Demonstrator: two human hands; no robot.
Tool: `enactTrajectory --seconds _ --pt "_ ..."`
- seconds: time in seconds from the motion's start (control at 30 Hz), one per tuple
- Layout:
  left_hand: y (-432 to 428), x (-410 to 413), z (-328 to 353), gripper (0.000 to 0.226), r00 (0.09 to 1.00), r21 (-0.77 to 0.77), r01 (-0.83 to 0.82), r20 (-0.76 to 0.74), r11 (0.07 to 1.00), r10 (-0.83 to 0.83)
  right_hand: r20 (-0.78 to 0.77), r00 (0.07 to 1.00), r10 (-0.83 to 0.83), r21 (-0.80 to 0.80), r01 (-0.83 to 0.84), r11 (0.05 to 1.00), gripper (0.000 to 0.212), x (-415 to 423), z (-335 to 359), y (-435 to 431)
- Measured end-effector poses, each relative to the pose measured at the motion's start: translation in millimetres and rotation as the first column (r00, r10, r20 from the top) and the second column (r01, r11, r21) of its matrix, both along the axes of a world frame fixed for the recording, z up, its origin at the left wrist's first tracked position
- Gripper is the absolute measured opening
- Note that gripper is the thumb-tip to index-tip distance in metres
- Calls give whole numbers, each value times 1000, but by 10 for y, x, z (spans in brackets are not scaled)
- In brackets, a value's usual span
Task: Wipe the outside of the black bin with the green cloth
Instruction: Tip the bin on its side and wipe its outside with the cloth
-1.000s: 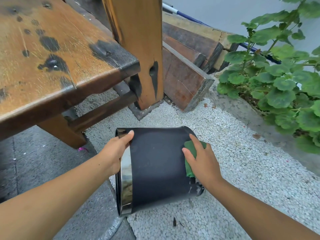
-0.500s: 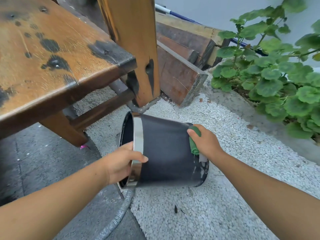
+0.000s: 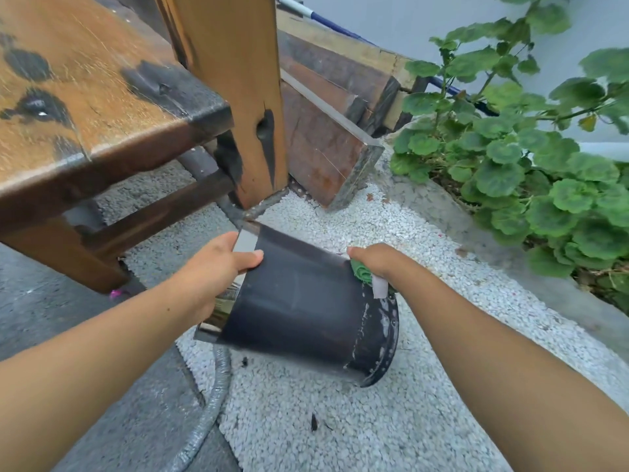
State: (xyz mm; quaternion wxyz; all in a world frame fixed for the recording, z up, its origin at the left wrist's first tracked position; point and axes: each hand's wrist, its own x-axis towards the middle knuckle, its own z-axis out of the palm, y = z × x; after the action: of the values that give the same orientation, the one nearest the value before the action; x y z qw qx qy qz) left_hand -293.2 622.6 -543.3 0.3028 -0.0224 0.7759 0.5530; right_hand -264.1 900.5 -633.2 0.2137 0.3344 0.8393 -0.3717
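The black bin [image 3: 299, 311] is tipped on its side over the white gravel [image 3: 340, 420], shiny metal rim toward the wooden post [image 3: 235, 97], scuffed bottom pointing away from it. The green cloth [image 3: 361, 271] is bunched up against the bin's top edge, near the bottom end.
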Motion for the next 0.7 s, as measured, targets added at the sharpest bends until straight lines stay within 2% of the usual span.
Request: enactTrajectory --seconds 0.23,0.4,0.5,0.53,0.63,0.7 --pt "241 -134 57 20 1000 -105 -13 -27 994 11 10 1000 12 6 -12 1000 69 162 45 52" --pt "305 -148 96 16 999 -138 -29 -33 990 24 -128 991 25 28 -21 999 54 453 77 -12" --pt "333 -131 124 18 999 -150 -34 -37 988 29 -192 981 -2 95 21 995 46 613 51 -94" --pt "348 -131 131 25 999 -158 -36 -37 987 30 -215 977 -16 116 42 992 45 669 49 -126" --pt "412 -158 138 65 998 -168 -63 -31 984 59 -284 958 -35 152 82 985 45 833 43 -206" --pt "440 -197 136 72 997 -175 -69 -36 982 64 -326 944 -43 147 95 984 49 908 41 -258"
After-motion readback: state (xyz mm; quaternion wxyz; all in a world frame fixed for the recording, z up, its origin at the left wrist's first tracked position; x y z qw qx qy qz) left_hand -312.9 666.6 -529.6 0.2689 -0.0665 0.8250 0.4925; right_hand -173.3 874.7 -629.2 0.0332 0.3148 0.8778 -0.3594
